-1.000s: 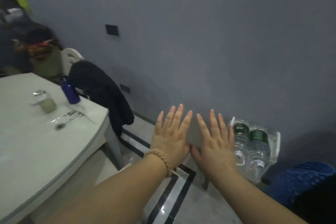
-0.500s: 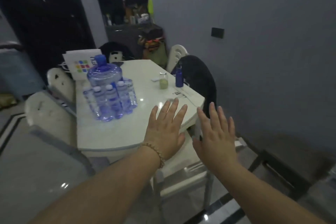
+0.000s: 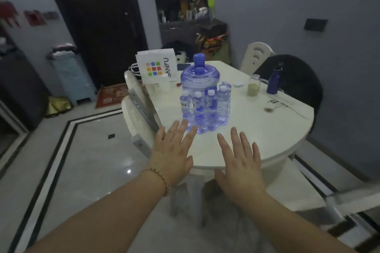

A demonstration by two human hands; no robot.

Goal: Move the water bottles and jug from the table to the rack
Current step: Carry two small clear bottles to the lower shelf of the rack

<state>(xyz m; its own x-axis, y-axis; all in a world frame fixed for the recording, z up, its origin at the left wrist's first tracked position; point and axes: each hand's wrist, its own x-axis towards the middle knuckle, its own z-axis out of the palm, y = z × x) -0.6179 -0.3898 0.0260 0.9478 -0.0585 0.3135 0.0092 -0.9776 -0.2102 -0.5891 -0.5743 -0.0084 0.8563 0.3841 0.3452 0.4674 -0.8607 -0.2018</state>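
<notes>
l hand: left hand (image 3: 173, 156) was flat, palm down, fingers straight & spread wide, holding nothing. it hovered over the table's near-left edge, fingertips just short of the front bottles. bead bracelet (image 3: 159, 178) on that wrist.
r hand: right hand (image 3: 239, 167) was the same: wide, empty, palm down, over the near edge, right of the cluster.
why hands so: prob. both were held out ahead for a two-handed grab; no contact w/ anything yet.
bottles: water bottles (image 3: 205, 107) stood upright, packed against each other, toward the table's left edge. five white caps countable, more maybe hidden.
jug: blue jug (image 3: 199, 77) stood right behind them, cap on; touching or not, couldn't tell. tight grouping prob. meant one batch staged for carrying.
table: white table (image 3: 257, 129) w/ rounded near edge; all task items were on it, none lifted.
rack: not in view.
far-right edge: dark blue flask (image 3: 274, 80) & glass jar (image 3: 254, 86) w/ green contents, well apart from the cluster.
far-left corner: white paper bag (image 3: 157, 66) w/ coloured squares.
vs 0.5 s ago: table had sat smaller & further left in view; now it was central & closer, hands nearer the bottles. hand pose unchanged.
vs 1 s ago: view had faced the wall, rack low there w/ two green-capped bottles; that had swung out of sight.
</notes>
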